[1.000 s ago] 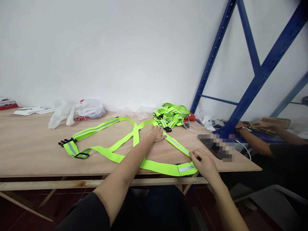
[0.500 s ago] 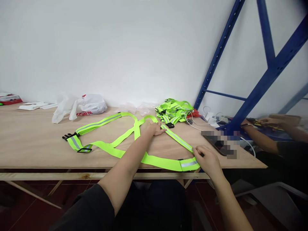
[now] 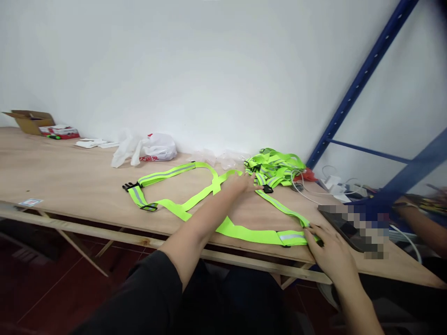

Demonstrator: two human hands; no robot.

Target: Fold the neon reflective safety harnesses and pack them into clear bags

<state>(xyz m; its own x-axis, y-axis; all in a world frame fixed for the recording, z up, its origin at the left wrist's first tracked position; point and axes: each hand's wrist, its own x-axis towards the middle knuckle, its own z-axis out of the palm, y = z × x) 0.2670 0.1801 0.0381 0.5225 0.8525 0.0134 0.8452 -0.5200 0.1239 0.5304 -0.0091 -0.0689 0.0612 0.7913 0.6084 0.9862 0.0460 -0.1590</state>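
Note:
A neon-green reflective vest of elastic straps [image 3: 251, 232] with grey stripes lies spread on the wooden table, its straps crossing near the middle. At its left end is a black side-release buckle [image 3: 131, 186]. My left hand [image 3: 247, 183] lies over the upper strap with fingers stretched out, close to a black buckle [image 3: 267, 189] at the edge of a heaped pile of similar green straps [image 3: 279, 163]. At the vest's right corner rests my right hand [image 3: 330, 244], fingers apart and touching the looped strap. My left forearm hides part of the vest's middle.
White plastic bags [image 3: 159, 148] and clear bags [image 3: 228, 159] lie along the wall. A partly pixelated phone [image 3: 344, 228] and a white cable [image 3: 307, 197] are at right, before a blue metal rack [image 3: 363, 79]. Far left stands a cardboard box [image 3: 33, 122]. Another person's arm [image 3: 419, 221] shows at right.
The view has turned left-to-right, shifting the scene. My left hand has slid toward the pile's buckle. My right fingers have loosened from their pinch, and the strap there has gone slack and curved.

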